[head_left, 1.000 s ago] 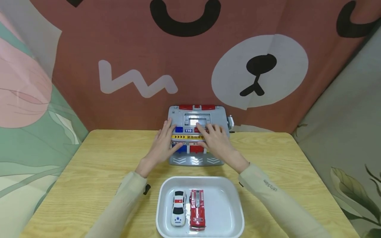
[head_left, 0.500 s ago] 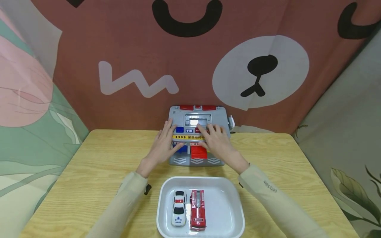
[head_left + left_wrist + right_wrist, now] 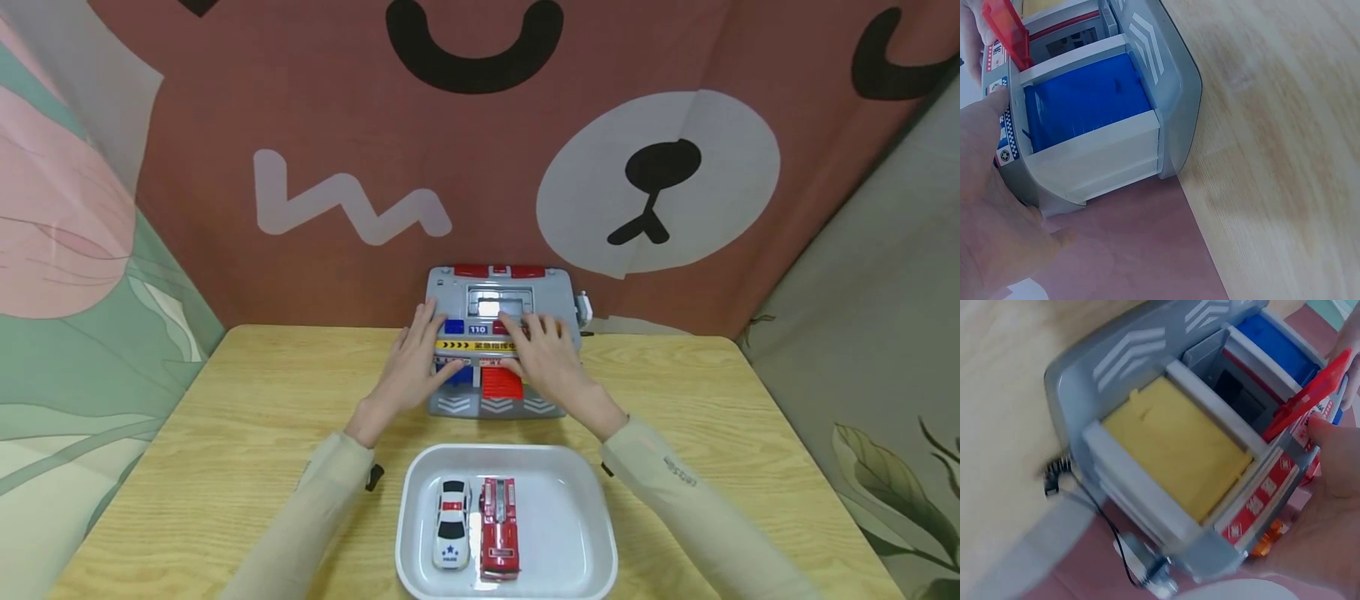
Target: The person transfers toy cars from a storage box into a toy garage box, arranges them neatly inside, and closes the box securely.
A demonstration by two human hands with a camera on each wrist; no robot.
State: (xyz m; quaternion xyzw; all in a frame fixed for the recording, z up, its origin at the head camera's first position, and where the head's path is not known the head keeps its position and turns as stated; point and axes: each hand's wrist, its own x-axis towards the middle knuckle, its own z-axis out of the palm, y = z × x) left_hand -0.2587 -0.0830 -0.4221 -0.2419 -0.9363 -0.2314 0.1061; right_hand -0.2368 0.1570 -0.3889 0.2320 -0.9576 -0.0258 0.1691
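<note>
red door (image 3: 502, 383) jutting from toy garage (image 3: 480, 345), tray (image 3: 566, 533) in front, free tabletop (image 3: 667, 392) either side

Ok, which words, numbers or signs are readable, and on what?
"110": toy garage.
Black chevrons, "紧急指挥": its yellow strip, partly under the right hand.
"POLICE": white toy car.
White chevrons: garage ramp.
Too blurred: print on right sleeve, label on red truck, labels over garage doors.

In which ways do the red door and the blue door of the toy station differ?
The red door is swung open; the blue door is closed. The red door is in the middle, while the blue door is on the person's left. Both are on the grey toy station.
</note>
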